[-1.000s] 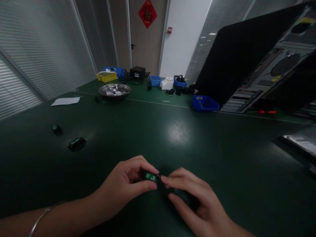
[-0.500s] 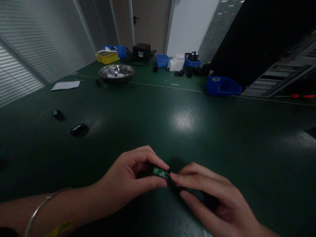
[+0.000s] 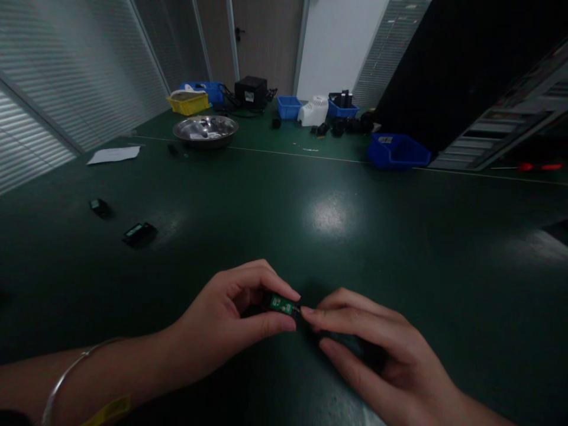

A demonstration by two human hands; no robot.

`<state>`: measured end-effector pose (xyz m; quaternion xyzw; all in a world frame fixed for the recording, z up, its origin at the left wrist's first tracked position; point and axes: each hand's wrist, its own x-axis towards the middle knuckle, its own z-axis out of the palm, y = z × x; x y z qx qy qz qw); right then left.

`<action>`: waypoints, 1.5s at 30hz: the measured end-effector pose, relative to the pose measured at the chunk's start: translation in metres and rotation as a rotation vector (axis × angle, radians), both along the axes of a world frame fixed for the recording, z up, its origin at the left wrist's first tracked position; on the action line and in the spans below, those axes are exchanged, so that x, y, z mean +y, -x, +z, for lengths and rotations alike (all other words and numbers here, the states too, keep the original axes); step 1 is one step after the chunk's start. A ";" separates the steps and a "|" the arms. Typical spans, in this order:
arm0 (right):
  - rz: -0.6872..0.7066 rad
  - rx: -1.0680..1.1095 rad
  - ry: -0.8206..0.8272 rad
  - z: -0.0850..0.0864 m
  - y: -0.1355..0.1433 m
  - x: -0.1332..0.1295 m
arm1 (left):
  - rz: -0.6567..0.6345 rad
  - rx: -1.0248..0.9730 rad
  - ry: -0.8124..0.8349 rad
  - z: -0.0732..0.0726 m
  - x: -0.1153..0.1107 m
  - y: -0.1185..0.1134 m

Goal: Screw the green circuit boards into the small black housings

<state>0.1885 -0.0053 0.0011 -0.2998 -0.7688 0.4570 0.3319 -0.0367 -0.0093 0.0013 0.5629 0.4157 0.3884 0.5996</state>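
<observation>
A small black part with a green circuit board is pinched between the thumb and forefinger of my left hand, low in the middle of the view. My right hand is just to its right, the forefinger tip at the part's right end. The right thumb is apart from the forefinger, and nothing shows between them. Whether that fingertip presses on the part or on something tiny is too small to tell. Two similar black parts lie at the left, one nearer and one farther.
On the green table stand a metal bowl, a white paper, a yellow bin, a black box, a white casing and a blue bin at the right. Small black pieces lie near the back.
The whole view has shifted slightly. Both hands keep nearly the same pose around the part, with my right forefinger still at its right end.
</observation>
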 end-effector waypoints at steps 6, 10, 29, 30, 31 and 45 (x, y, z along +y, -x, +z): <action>-0.009 0.009 -0.004 0.000 0.000 -0.001 | 0.004 0.002 0.012 0.000 -0.001 -0.001; -0.010 0.031 -0.009 0.001 0.000 -0.002 | 0.005 0.009 0.013 0.000 0.000 0.000; 0.003 0.010 0.012 -0.001 0.000 0.000 | -0.011 0.014 0.023 0.002 0.000 0.000; 0.003 0.012 0.010 -0.001 0.000 0.000 | -0.012 0.015 0.023 0.003 -0.001 0.000; 0.003 0.013 0.007 -0.001 0.000 -0.001 | -0.011 0.014 0.022 0.003 -0.001 -0.001; 0.003 -0.025 -0.072 0.006 0.002 -0.003 | 0.004 0.028 -0.049 -0.003 -0.001 0.001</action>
